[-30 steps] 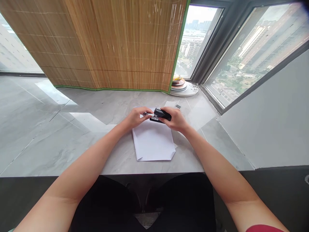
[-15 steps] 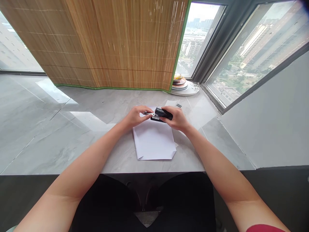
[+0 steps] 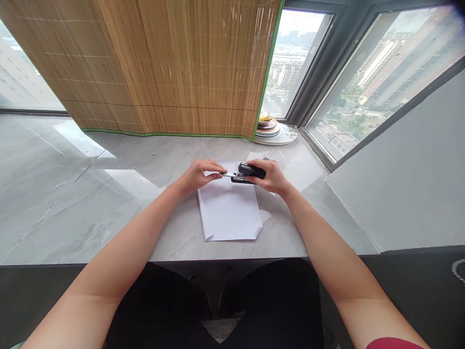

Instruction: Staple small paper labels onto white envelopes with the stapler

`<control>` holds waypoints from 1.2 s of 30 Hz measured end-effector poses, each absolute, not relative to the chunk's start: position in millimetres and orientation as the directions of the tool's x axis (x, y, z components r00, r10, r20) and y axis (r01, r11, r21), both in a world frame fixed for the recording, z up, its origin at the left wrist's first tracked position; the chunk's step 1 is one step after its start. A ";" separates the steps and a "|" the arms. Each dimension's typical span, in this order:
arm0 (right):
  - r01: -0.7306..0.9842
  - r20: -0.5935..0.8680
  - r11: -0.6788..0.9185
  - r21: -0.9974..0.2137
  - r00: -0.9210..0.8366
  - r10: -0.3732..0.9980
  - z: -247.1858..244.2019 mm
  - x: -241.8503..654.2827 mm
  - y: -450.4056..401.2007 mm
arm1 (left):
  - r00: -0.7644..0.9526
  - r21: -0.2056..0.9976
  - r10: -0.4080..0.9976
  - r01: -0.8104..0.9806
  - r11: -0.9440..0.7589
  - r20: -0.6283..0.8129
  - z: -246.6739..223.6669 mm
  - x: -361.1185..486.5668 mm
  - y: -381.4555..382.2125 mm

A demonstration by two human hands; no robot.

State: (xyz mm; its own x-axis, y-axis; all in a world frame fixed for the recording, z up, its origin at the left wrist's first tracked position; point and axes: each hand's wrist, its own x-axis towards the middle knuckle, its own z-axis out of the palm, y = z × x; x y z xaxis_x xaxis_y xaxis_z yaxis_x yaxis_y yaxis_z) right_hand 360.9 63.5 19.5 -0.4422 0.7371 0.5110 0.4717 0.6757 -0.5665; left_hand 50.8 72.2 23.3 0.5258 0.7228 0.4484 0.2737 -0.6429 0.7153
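Observation:
A black stapler (image 3: 250, 169) is gripped by my right hand (image 3: 271, 175), thumb below and fingers over the top, above the far part of the white paper (image 3: 230, 213). Out of the stapler's left end sticks a narrow silver metal staple tray (image 3: 229, 174). My left hand (image 3: 201, 174) pinches the outer end of that tray between thumb and fingers. The paper lies flat, with small folds at its near corners. Dark staple strips (image 3: 266, 159) peek out just beyond my right hand, mostly hidden.
The grey marble-look counter (image 3: 119, 232) ends in a front edge above my legs. A bamboo blind (image 3: 174, 68) with green trim hangs at the back. Stacked plates (image 3: 278, 134) stand by the window corner, with a white wall (image 3: 407, 194) at right.
My hands have moved apart, the left to the left and the right slightly to the right. More of the metal staple tray now shows outside the stapler.

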 end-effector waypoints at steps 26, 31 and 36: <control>0.360 0.473 0.693 -0.625 -0.532 0.703 13.4 326.3 48.0 | 0.183 0.546 0.938 0.773 -0.322 0.293 -26.1 47.2 113.3; 0.565 0.570 0.521 -0.640 -0.104 0.815 15.8 363.9 72.1 | 0.218 0.594 0.910 0.699 -0.397 0.352 -22.4 31.3 120.1; 0.759 0.464 0.295 -0.580 0.010 0.886 16.7 393.9 84.0 | 0.156 0.698 0.947 0.644 -0.312 0.280 -3.6 27.2 109.0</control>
